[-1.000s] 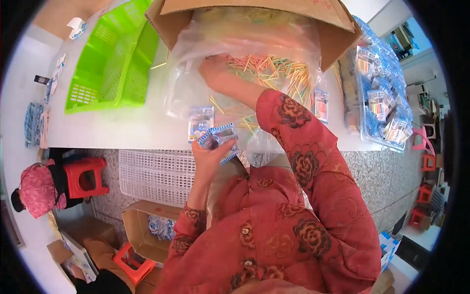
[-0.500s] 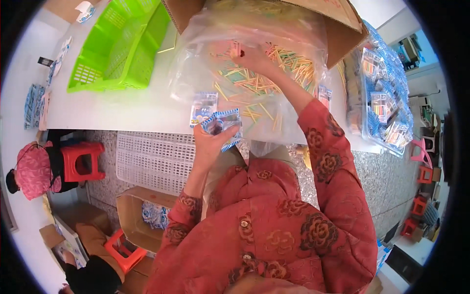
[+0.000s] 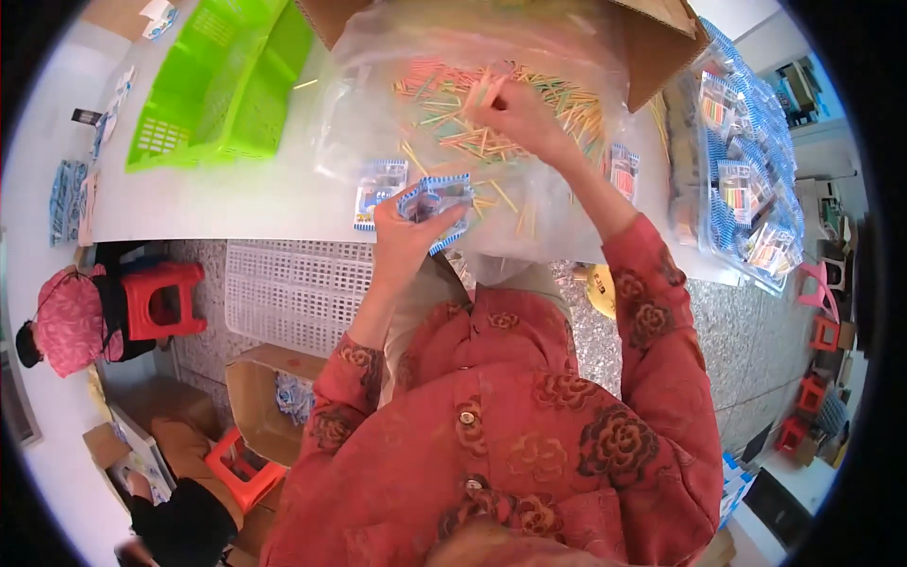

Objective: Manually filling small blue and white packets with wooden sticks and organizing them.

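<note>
Near the table's front edge my left hand point(image 3: 401, 244) is closed on a small blue-and-white plastic packet point(image 3: 452, 191), its mouth spread apart. Fingers and thumb of my right hand point(image 3: 531, 121) are pinched round a small bundle of thin sticks point(image 3: 480, 96), pinkish and pale. That hand is over a scattered pile of coloured sticks point(image 3: 569, 106), pink, green, yellow and orange, lying on a clear plastic sheet or bag point(image 3: 345, 118). Another blue-and-white packet point(image 3: 382, 180) lies flat just beyond my left hand.
A cardboard box point(image 3: 666, 47) stands at the back with the plastic spilling from it. To the left is a green basket point(image 3: 255, 104); to the right, a clear bin point(image 3: 746, 250) heaped with filled packets. Below the table stand a white crate point(image 3: 298, 288) and a carton point(image 3: 248, 402). Another person point(image 3: 189, 520) is at lower left.
My right hand has moved slightly right over the pile, and a bundle of sticks now shows clearly in its fingers. My left hand keeps hold of the packet near the same place.
</note>
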A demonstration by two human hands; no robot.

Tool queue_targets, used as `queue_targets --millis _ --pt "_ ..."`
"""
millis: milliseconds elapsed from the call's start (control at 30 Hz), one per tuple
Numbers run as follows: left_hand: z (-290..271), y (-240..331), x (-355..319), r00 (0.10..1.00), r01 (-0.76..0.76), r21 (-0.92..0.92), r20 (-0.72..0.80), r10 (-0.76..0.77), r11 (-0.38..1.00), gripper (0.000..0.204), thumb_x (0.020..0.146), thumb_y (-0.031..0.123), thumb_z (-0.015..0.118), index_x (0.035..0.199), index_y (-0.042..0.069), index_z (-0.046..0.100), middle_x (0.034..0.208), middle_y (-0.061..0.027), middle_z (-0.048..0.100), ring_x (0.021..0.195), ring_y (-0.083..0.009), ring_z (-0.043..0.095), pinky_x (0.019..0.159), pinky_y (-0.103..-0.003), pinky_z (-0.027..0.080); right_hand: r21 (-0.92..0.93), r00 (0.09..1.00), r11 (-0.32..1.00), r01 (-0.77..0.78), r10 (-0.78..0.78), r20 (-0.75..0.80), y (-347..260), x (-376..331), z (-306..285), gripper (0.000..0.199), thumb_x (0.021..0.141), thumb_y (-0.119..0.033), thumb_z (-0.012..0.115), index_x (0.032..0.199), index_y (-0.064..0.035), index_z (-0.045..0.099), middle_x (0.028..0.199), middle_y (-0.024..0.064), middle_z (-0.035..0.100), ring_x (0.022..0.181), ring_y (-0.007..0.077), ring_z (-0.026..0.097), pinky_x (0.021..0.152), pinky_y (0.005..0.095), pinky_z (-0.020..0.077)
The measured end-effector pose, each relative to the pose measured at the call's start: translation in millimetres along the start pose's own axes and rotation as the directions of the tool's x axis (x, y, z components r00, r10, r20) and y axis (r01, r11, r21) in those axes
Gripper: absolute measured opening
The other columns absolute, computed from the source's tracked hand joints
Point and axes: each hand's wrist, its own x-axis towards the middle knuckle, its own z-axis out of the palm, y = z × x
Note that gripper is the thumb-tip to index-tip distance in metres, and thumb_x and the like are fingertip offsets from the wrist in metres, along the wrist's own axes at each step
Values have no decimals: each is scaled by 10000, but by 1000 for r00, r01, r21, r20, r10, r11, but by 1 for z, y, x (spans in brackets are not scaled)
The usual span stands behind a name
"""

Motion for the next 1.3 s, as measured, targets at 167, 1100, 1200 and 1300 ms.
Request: queue_targets --millis 167,1100,1200,1300 --pt "13 -2 9 999 -22 -71 30 24 997 233 728 57 733 948 7 676 771 19 646 667 -30 535 600 -192 444 425 985 895 -133 72 156 -69 -32 -35 109 826 -166 643 823 -57 632 683 -48 548 578 39 449 516 214 359" --pt "31 4 26 991 -26 -28 128 29 999 172 738 61 736 881 -3 667 742 22 636 648 -28 526 591 -200 449 175 972 984 -17 -25 236 -77 -45 -37 161 904 -157 561 979 -35 634 795 -44 558 735 22 479 646 195 400" --pt "30 5 27 989 -5 -46 146 12 999 175 741 49 732 896 -2 670 778 11 650 668 -34 549 610 -200 462 18 979 1000 6 -9 206 -76 -45 -38 213 932 -192 518 982 -23 637 808 -28 575 760 38 488 662 218 406" --pt "32 6 27 989 9 -129 144 10 992 195 741 33 726 922 -9 666 815 -4 659 694 -47 574 634 -201 477 -68 984 990 120 -110 140 -69 -44 -36 248 939 -208 500 1005 -13 639 896 21 608 835 83 526 731 243 426"
